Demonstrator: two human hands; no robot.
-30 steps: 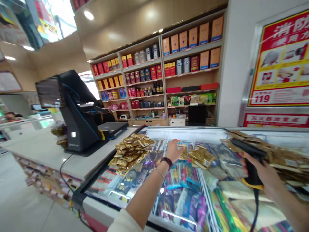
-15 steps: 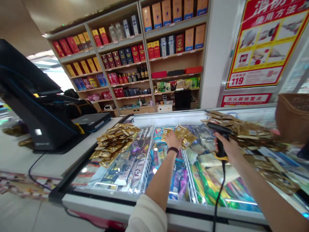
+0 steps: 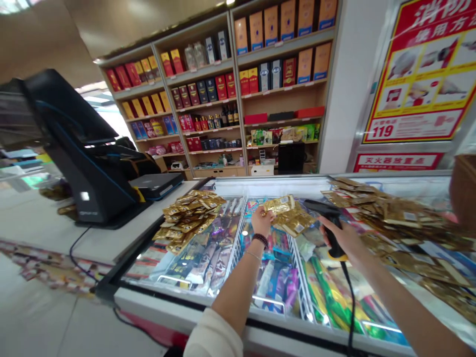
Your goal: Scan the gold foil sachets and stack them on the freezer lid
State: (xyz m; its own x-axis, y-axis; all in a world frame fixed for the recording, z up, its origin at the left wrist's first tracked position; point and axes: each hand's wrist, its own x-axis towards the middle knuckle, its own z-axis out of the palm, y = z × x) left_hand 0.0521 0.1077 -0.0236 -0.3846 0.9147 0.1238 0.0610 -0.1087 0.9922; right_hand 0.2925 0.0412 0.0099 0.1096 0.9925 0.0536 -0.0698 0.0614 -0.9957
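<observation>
Between the fingers of my left hand (image 3: pixel 262 221) is the edge of a gold foil packet (image 3: pixel 279 204), which shows a pale label. Further gold packets (image 3: pixel 297 220) lie just beneath and to its right on the freezer's glass top. My right hand (image 3: pixel 344 238) grips a black and yellow barcode scanner (image 3: pixel 332 225) by its handle. The scanner's head points left toward the packets, and its cable (image 3: pixel 350 302) hangs down toward me. A heap of gold packets (image 3: pixel 189 215) sits to the left, and a larger pile (image 3: pixel 394 208) spreads out on the right.
Under the glass, wire baskets hold wrapped ice creams (image 3: pixel 211 263). A checkout screen (image 3: pixel 74 148) stands on the counter (image 3: pixel 122 243) at left. Behind are shelves (image 3: pixel 208 106) of boxes and bottles. A brown basket (image 3: pixel 463 198) stands at the right edge.
My left hand has lifted one gold packet by its edge from the small middle group. The scanner has swung closer to the packets. The view has shifted slightly left.
</observation>
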